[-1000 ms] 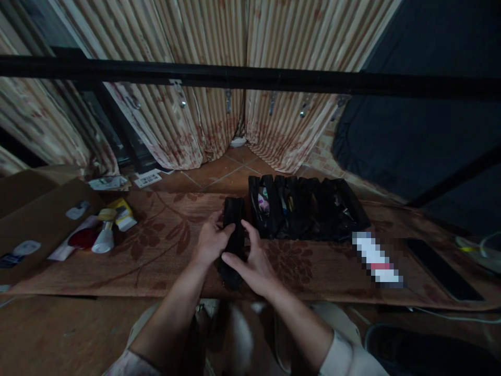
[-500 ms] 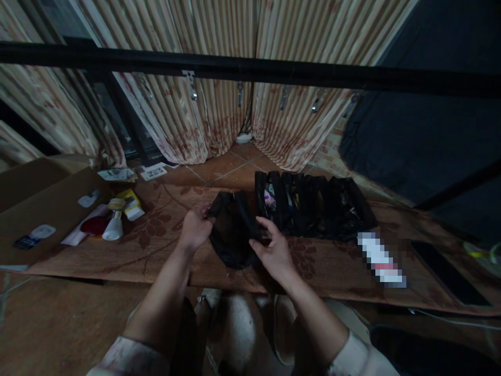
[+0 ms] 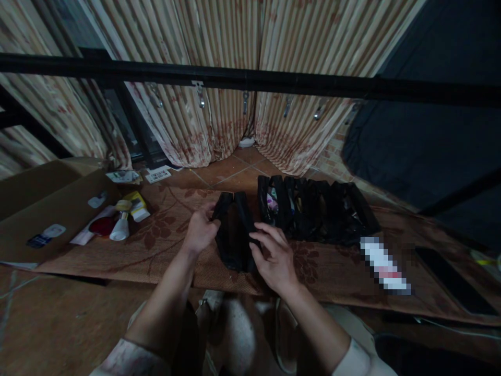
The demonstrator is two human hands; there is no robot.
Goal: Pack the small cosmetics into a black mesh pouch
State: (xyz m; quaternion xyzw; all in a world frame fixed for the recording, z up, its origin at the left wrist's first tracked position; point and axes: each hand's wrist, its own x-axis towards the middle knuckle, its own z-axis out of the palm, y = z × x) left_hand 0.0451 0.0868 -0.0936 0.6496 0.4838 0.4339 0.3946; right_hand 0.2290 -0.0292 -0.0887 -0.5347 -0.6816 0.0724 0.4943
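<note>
- Head view, dim light: two bare hands hold a small black fabric pouch [image 3: 243, 219], its mouth parted, on a reddish-brown woven cloth with a darker leaf and flower pattern [image 3: 172, 201]; clock positions are read from the pouch, with 12 straight ahead.
- At 9 o'clock, the left hand [image 3: 201, 230] grasps the pouch's left edge between thumb and fingers.
- At 4 o'clock, the right hand [image 3: 276, 258] meets the pouch's right wall with thumb and fingertips, fingers slightly spread; whether it grips there cannot be told.
- Between 2 and 3 o'clock, near the pouch, sits a row of black pouches [image 3: 313, 214]; pink and green contents show in the nearest.
- Just past 3 o'clock, well apart, lies a pixelated white and red object [image 3: 385, 266], with a flat dark rectangular slab [image 3: 456, 282] beyond it.
- At 9 o'clock, farther out than the hand, a white bottle with a cream cap [image 3: 121, 228] touches or overlaps a dark red rounded item [image 3: 100, 226], near a yellow-and-white carton [image 3: 138, 206]; beyond stands an open brown cardboard box [image 3: 76, 211].
- Toward 12 o'clock, beige striped curtains [image 3: 223, 122] hang behind a black horizontal bar [image 3: 219, 74].
- At 2 o'clock, far off, hangs a dark blue fabric panel [image 3: 422, 130].
</note>
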